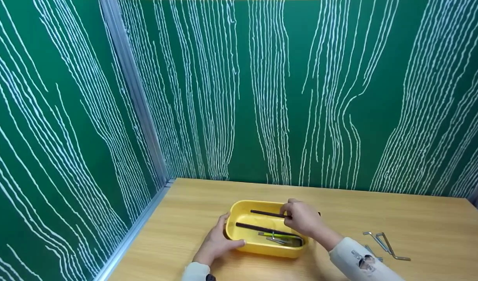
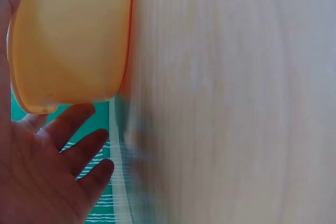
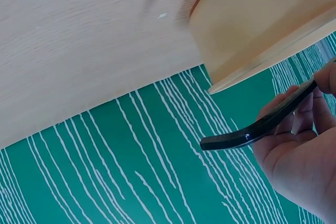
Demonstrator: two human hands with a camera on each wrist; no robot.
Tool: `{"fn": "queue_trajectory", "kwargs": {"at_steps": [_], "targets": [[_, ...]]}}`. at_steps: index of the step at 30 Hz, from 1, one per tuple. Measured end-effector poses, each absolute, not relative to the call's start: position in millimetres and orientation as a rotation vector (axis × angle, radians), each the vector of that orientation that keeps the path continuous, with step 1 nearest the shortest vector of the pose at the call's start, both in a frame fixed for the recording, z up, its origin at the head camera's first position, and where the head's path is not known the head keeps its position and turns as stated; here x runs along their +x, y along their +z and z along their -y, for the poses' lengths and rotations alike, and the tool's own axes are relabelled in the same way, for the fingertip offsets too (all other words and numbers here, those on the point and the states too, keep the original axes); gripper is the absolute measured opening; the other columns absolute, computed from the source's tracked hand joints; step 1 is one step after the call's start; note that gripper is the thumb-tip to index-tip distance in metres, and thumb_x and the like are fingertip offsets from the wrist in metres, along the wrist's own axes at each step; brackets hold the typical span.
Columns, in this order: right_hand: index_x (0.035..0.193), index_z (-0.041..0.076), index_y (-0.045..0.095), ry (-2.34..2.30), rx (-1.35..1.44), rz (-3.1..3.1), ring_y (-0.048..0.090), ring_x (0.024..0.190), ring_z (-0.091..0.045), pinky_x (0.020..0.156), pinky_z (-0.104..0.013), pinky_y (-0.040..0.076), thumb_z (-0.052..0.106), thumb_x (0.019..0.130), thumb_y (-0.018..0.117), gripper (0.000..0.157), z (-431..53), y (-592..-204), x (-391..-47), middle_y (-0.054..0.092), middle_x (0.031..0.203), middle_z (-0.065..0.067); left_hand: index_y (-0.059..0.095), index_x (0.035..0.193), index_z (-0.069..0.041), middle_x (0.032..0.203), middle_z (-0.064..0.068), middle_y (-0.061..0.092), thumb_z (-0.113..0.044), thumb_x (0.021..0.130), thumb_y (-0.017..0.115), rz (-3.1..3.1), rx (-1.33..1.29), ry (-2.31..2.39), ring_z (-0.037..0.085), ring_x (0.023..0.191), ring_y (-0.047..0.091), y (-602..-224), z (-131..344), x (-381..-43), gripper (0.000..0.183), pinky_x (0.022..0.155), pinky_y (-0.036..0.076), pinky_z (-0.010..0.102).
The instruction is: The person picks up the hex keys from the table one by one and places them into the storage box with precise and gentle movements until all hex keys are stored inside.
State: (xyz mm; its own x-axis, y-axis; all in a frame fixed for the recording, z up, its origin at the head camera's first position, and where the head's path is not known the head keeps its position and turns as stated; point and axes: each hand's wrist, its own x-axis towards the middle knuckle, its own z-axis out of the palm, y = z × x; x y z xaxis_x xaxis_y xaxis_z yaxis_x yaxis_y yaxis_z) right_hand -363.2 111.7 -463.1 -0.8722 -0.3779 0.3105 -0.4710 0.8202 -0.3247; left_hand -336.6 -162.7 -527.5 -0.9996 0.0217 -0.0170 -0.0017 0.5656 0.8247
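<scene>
The yellow plastic box (image 1: 262,249) rests on the table, and my left hand (image 1: 218,242) holds its left end, thumb at the near rim and fingers at the far corner. In the left wrist view, several of its fingers are spread apart from the wall. Above the box's far right side, my right hand (image 1: 302,218) pinches a black hex key (image 3: 245,136), whose bent end shows in the right wrist view. Inside the box lie another black hex key (image 1: 254,228), a yellow-green stick-like piece (image 1: 284,235) and small silvery pieces (image 1: 276,240), partly overlapping.
Several silver hex keys (image 1: 383,244) lie on the wooden table (image 1: 426,218) to the right, near the right sleeve (image 1: 360,259). Green panels (image 1: 243,117) with wavy white lines rise behind and at left, joined by a metal post (image 1: 139,93).
</scene>
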Motion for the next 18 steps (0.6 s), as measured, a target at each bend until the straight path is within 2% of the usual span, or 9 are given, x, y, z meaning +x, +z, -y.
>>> {"fn": "queue_trajectory", "kwargs": {"at_steps": [18], "targets": [[0.083,0.021,0.065,0.623,0.694,2.798,0.045,0.064,-0.010,0.059,-0.022,0.041,0.017,0.073,0.066,0.011,-86.1,-467.9,-357.0,0.049,0.076,0.006,0.025,0.132,-0.039,0.132,0.000,0.043,-0.051,0.045,0.079,-2.748,-0.002,1.479,0.019,0.118,0.040,-524.9,161.5,-334.0,0.103,0.100,0.026,0.048]]}}
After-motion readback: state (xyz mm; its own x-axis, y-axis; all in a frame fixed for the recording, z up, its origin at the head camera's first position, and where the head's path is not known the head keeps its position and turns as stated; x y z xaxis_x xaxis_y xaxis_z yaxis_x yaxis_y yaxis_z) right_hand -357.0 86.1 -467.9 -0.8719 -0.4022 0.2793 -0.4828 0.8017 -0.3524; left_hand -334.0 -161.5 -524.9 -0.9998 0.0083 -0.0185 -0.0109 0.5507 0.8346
